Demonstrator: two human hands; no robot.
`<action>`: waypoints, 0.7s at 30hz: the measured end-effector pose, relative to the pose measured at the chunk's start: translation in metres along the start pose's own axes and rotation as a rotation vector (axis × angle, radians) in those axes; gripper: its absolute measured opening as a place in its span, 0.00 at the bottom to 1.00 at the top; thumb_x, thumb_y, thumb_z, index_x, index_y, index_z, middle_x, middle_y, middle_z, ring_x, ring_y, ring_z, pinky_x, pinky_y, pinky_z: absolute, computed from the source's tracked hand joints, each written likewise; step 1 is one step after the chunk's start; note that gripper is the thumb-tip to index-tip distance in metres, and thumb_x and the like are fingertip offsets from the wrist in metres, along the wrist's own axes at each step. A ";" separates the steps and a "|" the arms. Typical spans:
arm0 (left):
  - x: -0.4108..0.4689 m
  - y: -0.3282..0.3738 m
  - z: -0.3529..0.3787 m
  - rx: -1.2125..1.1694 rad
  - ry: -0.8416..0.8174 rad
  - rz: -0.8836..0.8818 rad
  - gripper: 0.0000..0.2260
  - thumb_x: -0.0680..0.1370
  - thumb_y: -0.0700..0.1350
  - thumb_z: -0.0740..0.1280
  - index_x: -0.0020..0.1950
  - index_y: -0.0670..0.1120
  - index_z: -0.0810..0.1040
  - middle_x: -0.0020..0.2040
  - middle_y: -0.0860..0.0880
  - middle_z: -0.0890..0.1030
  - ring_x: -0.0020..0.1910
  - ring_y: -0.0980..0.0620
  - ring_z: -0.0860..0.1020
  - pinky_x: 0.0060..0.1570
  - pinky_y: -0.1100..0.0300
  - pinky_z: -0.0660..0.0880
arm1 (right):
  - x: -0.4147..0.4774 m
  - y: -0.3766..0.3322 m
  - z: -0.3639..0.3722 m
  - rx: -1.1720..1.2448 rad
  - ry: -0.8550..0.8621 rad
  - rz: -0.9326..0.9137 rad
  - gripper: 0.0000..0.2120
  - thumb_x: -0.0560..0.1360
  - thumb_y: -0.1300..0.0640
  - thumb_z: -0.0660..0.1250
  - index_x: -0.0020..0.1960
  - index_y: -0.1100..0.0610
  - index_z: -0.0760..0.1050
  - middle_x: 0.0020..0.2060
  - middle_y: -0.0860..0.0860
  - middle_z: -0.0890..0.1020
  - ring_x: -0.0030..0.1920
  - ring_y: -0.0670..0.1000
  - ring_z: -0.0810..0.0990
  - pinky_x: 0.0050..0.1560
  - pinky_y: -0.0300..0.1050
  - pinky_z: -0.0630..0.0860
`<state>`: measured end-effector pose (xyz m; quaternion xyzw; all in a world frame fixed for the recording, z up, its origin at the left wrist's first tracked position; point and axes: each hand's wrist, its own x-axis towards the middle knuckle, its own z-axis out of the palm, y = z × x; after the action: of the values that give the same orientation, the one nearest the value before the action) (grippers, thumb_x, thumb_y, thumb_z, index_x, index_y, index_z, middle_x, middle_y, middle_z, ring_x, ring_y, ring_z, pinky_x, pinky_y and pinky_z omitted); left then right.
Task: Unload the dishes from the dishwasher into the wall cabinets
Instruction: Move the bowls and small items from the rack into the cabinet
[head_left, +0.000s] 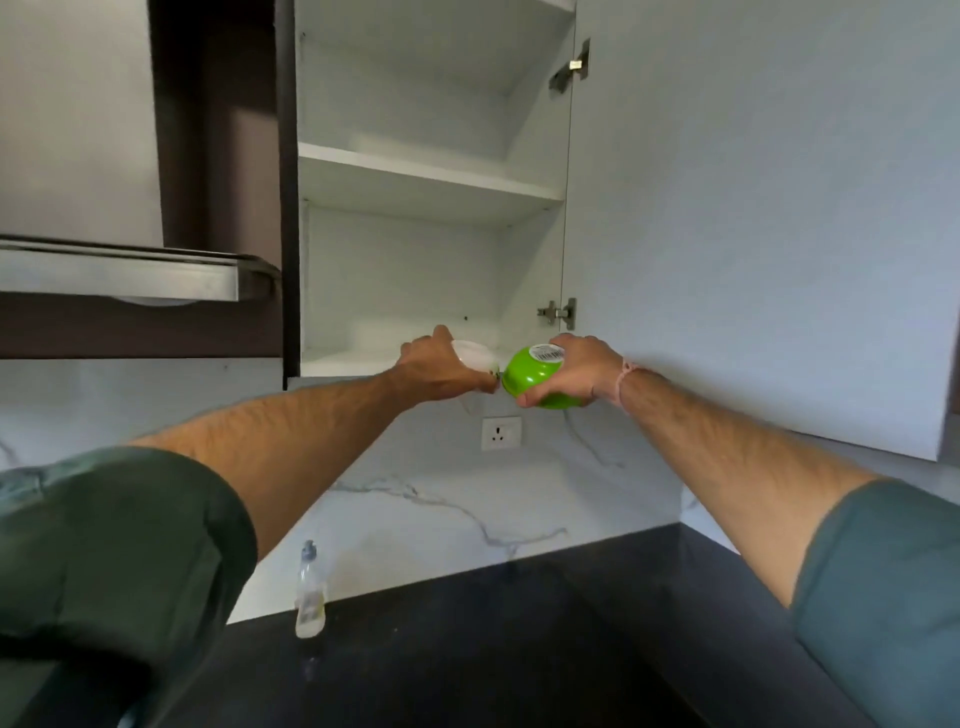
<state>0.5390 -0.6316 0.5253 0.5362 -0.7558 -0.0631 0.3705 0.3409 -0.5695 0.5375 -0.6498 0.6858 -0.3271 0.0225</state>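
At the far left hangs a steel range hood, with a clear bottle on the dark counter below. Right of it, the left hand curls its fingers round a pale white bowl at the front lip of the open wall cabinet's bottom shelf. Just beside it, seemingly touching, the right hand wraps thumb and fingers round a green bowl, tilted so its stickered base shows. Best to slide the white bowl well back first. Then level the green one and set it down to its right, away from the open door.
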 end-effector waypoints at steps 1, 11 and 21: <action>0.013 0.000 0.002 -0.006 0.007 -0.027 0.46 0.57 0.68 0.76 0.67 0.47 0.69 0.61 0.43 0.76 0.61 0.42 0.74 0.59 0.50 0.76 | 0.015 0.001 -0.001 -0.003 -0.010 -0.010 0.48 0.45 0.36 0.82 0.62 0.50 0.74 0.54 0.50 0.78 0.51 0.51 0.78 0.34 0.50 0.84; 0.149 -0.024 0.051 -0.033 0.013 -0.191 0.46 0.56 0.68 0.75 0.67 0.46 0.69 0.61 0.45 0.75 0.58 0.44 0.74 0.49 0.57 0.76 | 0.172 0.022 0.030 -0.011 -0.053 0.017 0.49 0.54 0.37 0.82 0.67 0.56 0.68 0.60 0.54 0.74 0.56 0.57 0.75 0.43 0.50 0.82; 0.318 -0.076 0.106 0.100 -0.254 -0.199 0.32 0.60 0.69 0.76 0.51 0.46 0.76 0.50 0.48 0.78 0.48 0.48 0.79 0.49 0.57 0.78 | 0.342 0.044 0.095 -0.162 -0.129 0.031 0.47 0.60 0.38 0.80 0.70 0.60 0.68 0.64 0.57 0.75 0.60 0.57 0.76 0.56 0.47 0.76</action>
<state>0.4824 -0.9676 0.5679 0.6140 -0.7418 -0.1289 0.2367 0.2927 -0.9215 0.5767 -0.6585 0.7172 -0.2273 0.0191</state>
